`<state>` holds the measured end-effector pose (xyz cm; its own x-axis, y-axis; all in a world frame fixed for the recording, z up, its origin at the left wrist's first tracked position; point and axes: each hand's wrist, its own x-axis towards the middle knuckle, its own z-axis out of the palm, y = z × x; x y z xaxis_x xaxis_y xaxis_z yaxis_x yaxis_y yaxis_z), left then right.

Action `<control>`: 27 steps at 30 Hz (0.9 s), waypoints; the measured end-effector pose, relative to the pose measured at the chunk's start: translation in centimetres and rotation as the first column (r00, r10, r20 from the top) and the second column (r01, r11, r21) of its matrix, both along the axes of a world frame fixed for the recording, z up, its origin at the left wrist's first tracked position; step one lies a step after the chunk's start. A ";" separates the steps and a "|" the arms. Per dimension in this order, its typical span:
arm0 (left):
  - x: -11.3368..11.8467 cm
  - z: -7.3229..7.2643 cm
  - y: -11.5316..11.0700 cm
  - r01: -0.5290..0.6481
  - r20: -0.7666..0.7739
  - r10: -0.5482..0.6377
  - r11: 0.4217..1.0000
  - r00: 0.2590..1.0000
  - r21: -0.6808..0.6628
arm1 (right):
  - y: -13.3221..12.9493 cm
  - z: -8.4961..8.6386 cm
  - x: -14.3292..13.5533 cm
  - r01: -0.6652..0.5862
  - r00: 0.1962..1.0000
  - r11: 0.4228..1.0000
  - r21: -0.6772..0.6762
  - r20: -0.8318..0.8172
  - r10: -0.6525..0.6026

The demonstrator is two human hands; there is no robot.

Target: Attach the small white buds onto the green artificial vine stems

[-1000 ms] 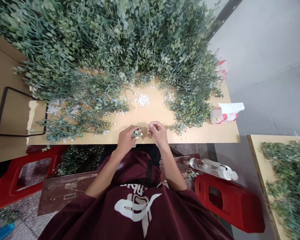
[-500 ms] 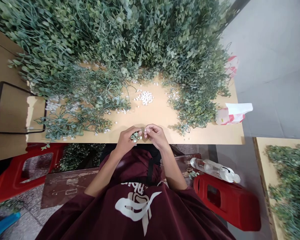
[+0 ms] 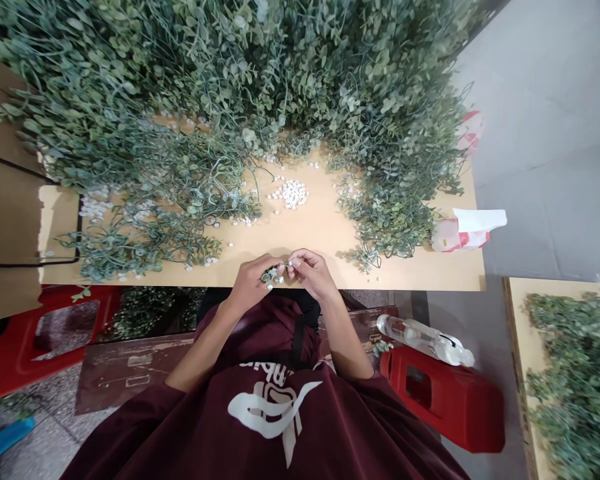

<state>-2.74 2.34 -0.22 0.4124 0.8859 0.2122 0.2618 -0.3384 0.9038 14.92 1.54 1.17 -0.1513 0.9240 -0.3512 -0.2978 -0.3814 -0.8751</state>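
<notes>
At the table's front edge, my left hand (image 3: 253, 281) is closed on a small green sprig (image 3: 271, 274) that carries a few white pieces. Touching the sprig's tip, my right hand (image 3: 311, 272) pinches a small white bead (image 3: 291, 263) between thumb and forefinger. Beyond both hands, a pile of white beads (image 3: 294, 193) lies on the wooden table (image 3: 300, 233). Loose green stems (image 3: 165, 233) lie to the left of the pile, with more white beads scattered among them.
A large heap of artificial greenery (image 3: 230, 73) covers the back of the table. A tissue pack (image 3: 460, 230) sits at the right edge. Below are a plastic bottle (image 3: 425, 339) and a red stool (image 3: 450, 400). A black wire frame (image 3: 80, 230) stands at the left.
The view has shifted slightly. My hands stay together at the sprig, which has turned a little in my left fingers.
</notes>
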 end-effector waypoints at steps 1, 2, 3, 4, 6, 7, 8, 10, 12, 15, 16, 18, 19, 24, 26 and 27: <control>0.0 0.0 0.0 0.002 -0.005 -0.002 1.000 1.000 0.000 | 0.0 0.0 0.0 0.000 1.000 1.000 -0.002 0.003 0.000; 0.0 -0.1 0.0 0.002 -0.007 -0.002 1.000 1.000 0.002 | 0.0 0.1 0.0 0.001 1.000 1.000 -0.004 0.002 -0.001; 0.0 -0.1 0.0 0.003 -0.008 -0.003 1.000 1.000 0.004 | 0.0 0.1 0.0 0.002 1.000 1.000 -0.006 -0.002 -0.002; 0.0 -0.1 0.0 0.004 -0.007 -0.004 1.000 1.000 0.007 | 0.0 0.1 0.0 0.003 1.000 1.000 -0.007 -0.006 -0.003; 0.0 -0.2 0.0 0.007 -0.002 -0.006 1.000 1.000 0.012 | 0.0 0.1 0.0 -0.001 1.000 1.000 -0.010 -0.011 0.001; -0.1 -0.2 0.0 0.007 -0.001 -0.007 1.000 1.000 0.017 | 0.0 0.1 0.0 -0.005 1.000 1.000 -0.011 -0.012 0.005; -0.1 -0.2 0.0 0.008 -0.001 -0.007 1.000 1.000 0.021 | 0.0 0.1 0.0 -0.008 1.000 1.000 -0.012 -0.013 0.008; -0.1 -0.2 0.0 0.005 -0.005 -0.005 1.000 1.000 0.026 | 0.0 0.2 0.0 -0.007 1.000 1.000 -0.013 -0.017 0.007; 0.0 -0.2 0.1 0.001 -0.007 -0.001 1.000 1.000 0.026 | 0.0 0.2 0.0 0.000 1.000 1.000 -0.012 -0.029 -0.001; 0.0 -0.2 0.1 0.001 -0.006 -0.001 1.000 1.000 0.019 | 0.1 0.1 0.0 0.004 1.000 1.000 -0.014 -0.026 -0.004; 0.0 -0.2 0.1 0.002 -0.004 -0.002 1.000 1.000 0.018 | 0.1 0.1 0.0 0.003 1.000 1.000 -0.016 -0.018 -0.003; 0.0 -0.2 0.1 0.004 0.005 -0.005 1.000 1.000 0.015 | 0.1 0.1 -0.1 -0.002 1.000 1.000 -0.016 -0.005 0.002; 0.0 -0.2 0.1 0.005 0.011 -0.005 1.000 1.000 0.014 | 0.1 0.1 -0.1 -0.006 1.000 1.000 -0.013 -0.003 0.006; 0.0 -0.2 0.1 0.002 0.016 -0.003 1.000 1.000 0.012 | 0.1 0.0 -0.1 0.002 1.000 1.000 -0.006 -0.020 -0.002; 0.0 -0.2 0.1 0.004 0.009 -0.004 1.000 1.000 0.012 | 0.1 -0.1 0.0 0.011 1.000 1.000 -0.018 -0.023 -0.012; 0.0 -0.2 0.1 0.005 0.008 -0.005 1.000 1.000 0.015 | 0.1 -0.2 0.0 0.013 1.000 1.000 -0.021 -0.026 -0.014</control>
<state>-2.71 2.42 -0.42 0.4153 0.8805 0.2286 0.2527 -0.3531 0.9008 14.91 1.61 1.01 -0.1483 0.9184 -0.3668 -0.3258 -0.3956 -0.8587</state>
